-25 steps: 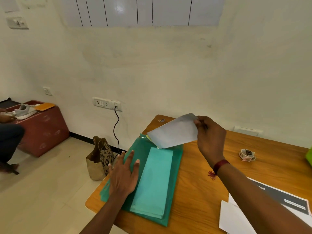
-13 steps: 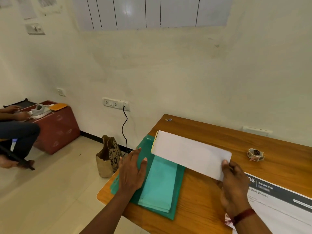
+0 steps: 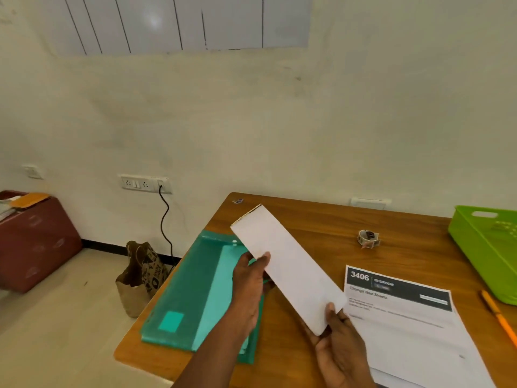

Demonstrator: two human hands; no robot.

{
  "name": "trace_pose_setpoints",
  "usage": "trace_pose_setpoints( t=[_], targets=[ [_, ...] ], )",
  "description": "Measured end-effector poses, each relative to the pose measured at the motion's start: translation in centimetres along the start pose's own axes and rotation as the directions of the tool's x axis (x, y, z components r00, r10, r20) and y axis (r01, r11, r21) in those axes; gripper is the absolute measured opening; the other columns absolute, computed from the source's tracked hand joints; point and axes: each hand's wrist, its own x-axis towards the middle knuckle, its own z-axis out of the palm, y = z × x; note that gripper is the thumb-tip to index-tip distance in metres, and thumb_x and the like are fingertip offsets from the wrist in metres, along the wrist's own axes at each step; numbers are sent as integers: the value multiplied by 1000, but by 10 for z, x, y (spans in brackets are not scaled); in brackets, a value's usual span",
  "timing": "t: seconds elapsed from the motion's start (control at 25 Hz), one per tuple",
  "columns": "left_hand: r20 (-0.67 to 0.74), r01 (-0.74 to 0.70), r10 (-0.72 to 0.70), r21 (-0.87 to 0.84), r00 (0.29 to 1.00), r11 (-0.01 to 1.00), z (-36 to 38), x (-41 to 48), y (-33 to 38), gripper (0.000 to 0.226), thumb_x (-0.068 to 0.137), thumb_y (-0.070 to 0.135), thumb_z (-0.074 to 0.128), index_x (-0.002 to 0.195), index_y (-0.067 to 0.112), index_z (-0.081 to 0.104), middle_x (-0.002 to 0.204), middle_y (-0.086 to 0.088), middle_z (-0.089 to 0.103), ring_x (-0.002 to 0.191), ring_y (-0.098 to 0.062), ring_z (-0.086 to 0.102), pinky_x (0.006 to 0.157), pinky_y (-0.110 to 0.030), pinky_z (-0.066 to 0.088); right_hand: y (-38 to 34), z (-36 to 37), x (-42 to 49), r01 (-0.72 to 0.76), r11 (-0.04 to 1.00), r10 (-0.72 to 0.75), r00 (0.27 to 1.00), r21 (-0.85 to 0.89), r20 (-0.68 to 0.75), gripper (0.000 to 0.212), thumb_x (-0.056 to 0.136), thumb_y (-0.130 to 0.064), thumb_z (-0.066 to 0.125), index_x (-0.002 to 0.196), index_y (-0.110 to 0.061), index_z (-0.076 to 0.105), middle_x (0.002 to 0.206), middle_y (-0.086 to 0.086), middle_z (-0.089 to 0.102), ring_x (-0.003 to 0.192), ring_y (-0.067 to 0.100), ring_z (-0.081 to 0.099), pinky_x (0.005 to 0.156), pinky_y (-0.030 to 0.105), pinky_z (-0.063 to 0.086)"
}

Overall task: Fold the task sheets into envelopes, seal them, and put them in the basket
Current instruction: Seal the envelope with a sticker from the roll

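— Which way does the envelope (image 3: pixel 291 275) run?
— Long axis far-left to near-right, held above the surface (image 3: pixel 321 228). The left hand (image 3: pixel 249 289) grips its left edge; the right hand (image 3: pixel 341 345) pinches its near end.

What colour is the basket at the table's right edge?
Bright lime green basket, clearest in the head view.

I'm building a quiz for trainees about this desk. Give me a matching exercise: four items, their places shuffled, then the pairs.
Items
1. white envelope
2. tape roll
3. green basket
4. paper bag

Places
A. on the floor beside the table
B. on the table, far right
C. held by left hand and right hand
D. on the table beyond the task sheet

Pairs: 1-C, 2-D, 3-B, 4-A
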Motion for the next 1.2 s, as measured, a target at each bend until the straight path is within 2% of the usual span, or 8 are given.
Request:
trace_pose_setpoints(
  t=[0.16, 0.24, 0.32, 0.48, 0.68, 0.84, 1.04, 1.2],
  targets=[
    [-1, -22, 22, 67, 1000, 998, 25, -4, -4, 29, 87, 16, 72, 113, 23, 61, 108, 4, 72, 101, -18, 69, 89, -43, 57, 0, -14, -2, -59, 997, 60, 998, -43, 22, 25, 92, -9, 59, 116, -14, 55, 110, 13, 66, 97, 36, 64, 70, 47, 58],
    [38, -35, 28, 191, 999, 981, 28, 1, 5, 27, 88, 19, 71, 113, 24, 61, 111, 4, 71, 101, -17, 68, 90, -42, 56, -15, -21, 1, 106, 970, -120, 992, -220, -50, 29, 87, -7, 67, 113, -14, 57, 112, 12, 66, 99, 34, 64, 77, 49, 57],
    [145, -90, 35, 391, 989, 916, 31, 4, 22, 26, 91, 23, 67, 117, 24, 61, 115, 5, 69, 101, -14, 66, 87, -34, 56, -41, -21, 0, 325, 781, -406, 913, -533, -39, 36, 84, -13, 72, 115, -24, 57, 121, 7, 64, 106, 27, 62, 89, 49, 54],
    [487, -437, 20, 763, 873, 476, 42, 8, 51, 31, 94, 30, 64, 124, 31, 59, 115, 16, 61, 98, -3, 56, 78, -17, 44, -97, -5, -5, 605, 343, -608, 726, -718, 321, 59, 84, -24, 72, 136, -30, 44, 135, -10, 52, 119, 10, 49, 98, 39, 46],
    [680, -673, -138, 733, 720, 99, 62, 10, 54, 36, 94, 25, 64, 129, 30, 60, 125, 10, 62, 107, -10, 56, 91, -26, 49, -138, -8, 11, 655, 143, -490, 698, -742, 522, 53, 82, -24, 75, 129, -32, 51, 111, -15, 61, 99, 9, 61, 78, 23, 51],
    [715, -719, -177, 693, 676, 54, 63, 13, 49, 37, 94, 23, 64, 130, 31, 58, 128, 9, 61, 112, -11, 54, 98, -33, 50, -144, -32, 16, 591, 170, -425, 766, -789, 482, 34, 90, -7, 64, 115, -30, 63, 87, -4, 69, 87, 13, 65, 72, 28, 57],
    [736, -751, -223, 660, 640, 25, 61, 15, 41, 37, 94, 24, 64, 127, 40, 56, 128, 12, 60, 115, -12, 52, 98, -40, 49, -143, -48, 12, 419, 394, -157, 908, -818, 389, 34, 94, 4, 50, 113, -20, 65, 97, -4, 75, 92, 14, 71, 77, 40, 60],
    [728, -742, -197, 670, 656, 6, 63, 12, 42, 44, 95, 31, 61, 134, 42, 47, 139, 12, 52, 127, -17, 47, 105, -40, 44, -150, -54, 7, 344, 604, -21, 909, -719, 417, 27, 96, 1, 51, 113, -12, 65, 104, 5, 74, 96, 25, 71, 77, 45, 58]
  ],
)
